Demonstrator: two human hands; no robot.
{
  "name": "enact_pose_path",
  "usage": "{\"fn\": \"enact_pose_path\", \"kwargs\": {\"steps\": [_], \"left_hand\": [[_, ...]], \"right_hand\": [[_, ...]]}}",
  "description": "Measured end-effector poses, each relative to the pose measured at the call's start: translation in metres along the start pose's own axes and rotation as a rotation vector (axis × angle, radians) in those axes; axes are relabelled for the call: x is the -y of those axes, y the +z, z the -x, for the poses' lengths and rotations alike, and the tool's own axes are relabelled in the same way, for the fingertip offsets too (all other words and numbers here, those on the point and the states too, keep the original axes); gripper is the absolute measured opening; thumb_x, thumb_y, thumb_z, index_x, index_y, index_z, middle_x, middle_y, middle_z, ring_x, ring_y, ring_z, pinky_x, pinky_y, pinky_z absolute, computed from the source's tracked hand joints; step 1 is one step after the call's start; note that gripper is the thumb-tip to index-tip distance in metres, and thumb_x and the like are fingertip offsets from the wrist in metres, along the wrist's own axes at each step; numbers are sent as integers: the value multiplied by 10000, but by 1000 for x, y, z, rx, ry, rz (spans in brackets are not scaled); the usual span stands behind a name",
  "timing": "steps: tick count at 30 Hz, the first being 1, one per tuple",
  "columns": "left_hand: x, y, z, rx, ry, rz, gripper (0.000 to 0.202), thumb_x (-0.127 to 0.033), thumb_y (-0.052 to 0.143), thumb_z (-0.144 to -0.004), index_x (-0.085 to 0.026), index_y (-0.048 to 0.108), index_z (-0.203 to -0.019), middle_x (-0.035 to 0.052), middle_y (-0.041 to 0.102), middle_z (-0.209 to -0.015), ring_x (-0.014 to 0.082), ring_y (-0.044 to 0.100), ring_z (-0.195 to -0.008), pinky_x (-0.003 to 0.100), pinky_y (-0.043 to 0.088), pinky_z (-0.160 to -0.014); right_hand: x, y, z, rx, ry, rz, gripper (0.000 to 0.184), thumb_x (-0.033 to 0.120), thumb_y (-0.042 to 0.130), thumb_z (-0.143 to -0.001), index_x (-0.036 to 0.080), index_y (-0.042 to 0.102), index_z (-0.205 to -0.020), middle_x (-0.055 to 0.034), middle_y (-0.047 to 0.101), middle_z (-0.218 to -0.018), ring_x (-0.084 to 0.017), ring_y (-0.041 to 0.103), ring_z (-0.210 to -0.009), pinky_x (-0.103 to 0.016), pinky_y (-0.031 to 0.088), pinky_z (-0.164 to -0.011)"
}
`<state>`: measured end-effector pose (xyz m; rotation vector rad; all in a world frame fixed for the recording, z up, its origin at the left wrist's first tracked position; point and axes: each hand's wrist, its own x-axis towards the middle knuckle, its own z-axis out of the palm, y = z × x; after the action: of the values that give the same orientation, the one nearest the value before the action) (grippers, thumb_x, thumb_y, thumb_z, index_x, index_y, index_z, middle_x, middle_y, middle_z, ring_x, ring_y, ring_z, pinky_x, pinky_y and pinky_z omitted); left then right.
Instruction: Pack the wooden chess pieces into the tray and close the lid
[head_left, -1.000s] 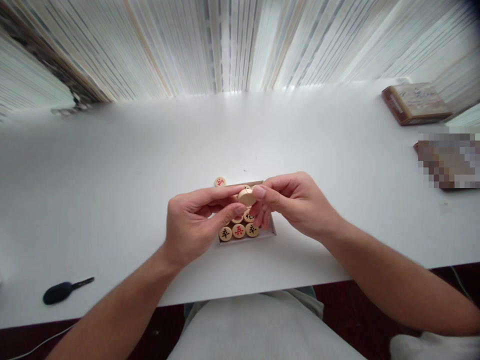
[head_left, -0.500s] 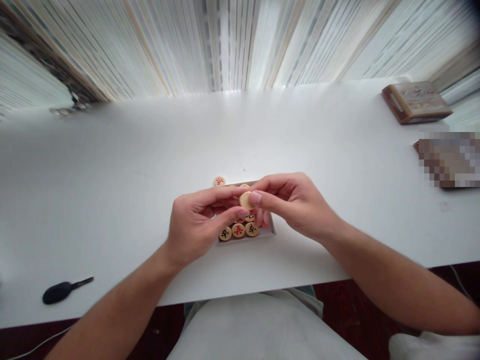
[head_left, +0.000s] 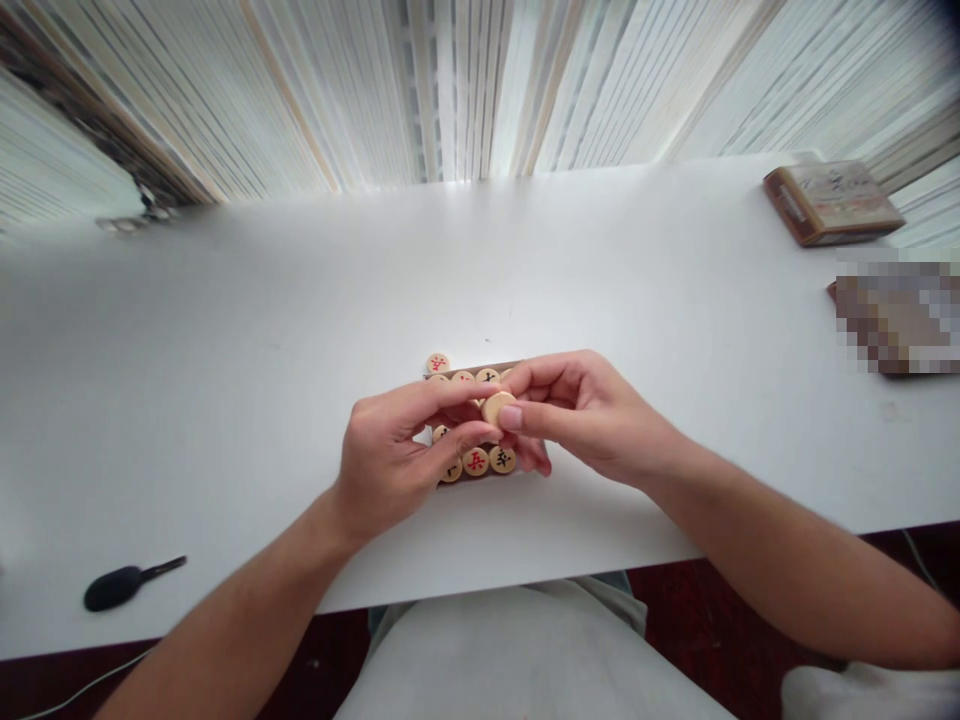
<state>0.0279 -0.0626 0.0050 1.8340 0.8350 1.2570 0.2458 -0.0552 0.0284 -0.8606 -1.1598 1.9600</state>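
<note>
A plain, pale wooden Chinese chess piece [head_left: 496, 408], its visible face blank, is held between my two hands above a shallow box [head_left: 480, 368]. My right hand [head_left: 581, 410] pinches it, thumb on the near face. My left hand [head_left: 397, 430] has its index finger and thumb closed around the piece's left side. In the box below lie several round pieces with red or black characters, among them a red-marked piece [head_left: 475, 461] and a black-marked piece [head_left: 502, 459]. My hands hide much of the box. Another red-marked piece [head_left: 438, 364] sits just beyond its far left corner.
A brown box [head_left: 844, 205] stands at the far right of the white table [head_left: 300, 300]. Nearer is another brown item [head_left: 862, 345], partly pixelated. A black paddle-shaped object [head_left: 116, 588] lies at the front left. Blinds [head_left: 360, 90] line the back edge.
The held piece has shifted slightly right and nearer, tilting a little. My hands moved with it, and more pieces in the box's far row now show.
</note>
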Motion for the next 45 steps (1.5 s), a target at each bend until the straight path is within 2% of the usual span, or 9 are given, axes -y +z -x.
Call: {"fn": "enact_pose_path", "kwargs": {"steps": [6,10,16,21,26,32,36,40,45], "left_hand": [[-1,0,1,-18,-23,56,311,-246,878,-919,-275,832,-1225,17,861,-981,140,817,-797,233,677,-766],[-1,0,0,-26,-12,16,309,-267,884,-912,-281,835,-1216,7,860,-954,132,803,-778,223,662,-751],[-2,-2,0,-6,43,-61,320,-273,868,-929,-320,824,-1242,-5,859,-973,134,792,-785,248,657,-755],[-6,-2,2,8,56,-130,334,-273,847,-949,-362,810,-1269,-5,864,-993,177,804,-798,320,680,-768],[-8,-1,1,34,111,-165,376,-206,827,-960,-377,794,-1294,-9,870,-1050,194,824,-853,329,684,-789],[-5,-2,0,31,81,-133,339,-259,862,-937,-355,815,-1258,-6,856,-952,165,780,-752,299,648,-712],[-2,-2,1,-5,20,-39,321,-286,882,-916,-313,833,-1232,12,849,-926,153,777,-736,276,664,-705],[-2,-2,0,-22,-5,16,304,-272,889,-908,-266,841,-1208,34,854,-924,156,793,-746,257,681,-712],[-1,-2,-1,-28,21,34,319,-215,899,-893,-262,840,-1203,46,862,-980,154,808,-792,237,688,-736]], "right_hand": [[0,-3,-1,58,0,-101,91,160,834,-889,130,837,-975,-33,787,-748,-125,734,-605,-196,596,-549],[-1,-3,-1,57,4,-75,143,224,877,-893,128,831,-990,-33,781,-717,-118,716,-579,-199,595,-550],[1,1,-1,14,9,-56,259,271,995,-771,138,793,-866,-11,751,-645,-113,672,-535,-203,574,-516],[1,6,-1,-9,-8,-60,283,289,1007,-750,148,765,-784,-3,735,-624,-109,662,-511,-189,549,-476],[-3,10,-1,-77,-4,-35,361,347,1023,-717,150,720,-712,12,689,-549,-101,616,-440,-175,489,-403],[-3,9,-1,-58,-22,-64,333,374,954,-820,139,733,-736,-11,725,-608,-110,663,-469,-170,520,-418],[-1,8,-3,-29,8,-136,371,454,890,-882,129,763,-757,-41,754,-647,-129,693,-480,-195,567,-439],[-1,8,-3,-25,-3,-97,298,380,950,-819,132,785,-814,-29,759,-645,-129,704,-509,-195,583,-477],[-3,5,-3,-6,-30,-59,282,317,982,-785,138,781,-868,-27,773,-658,-125,704,-525,-201,585,-514]]}}
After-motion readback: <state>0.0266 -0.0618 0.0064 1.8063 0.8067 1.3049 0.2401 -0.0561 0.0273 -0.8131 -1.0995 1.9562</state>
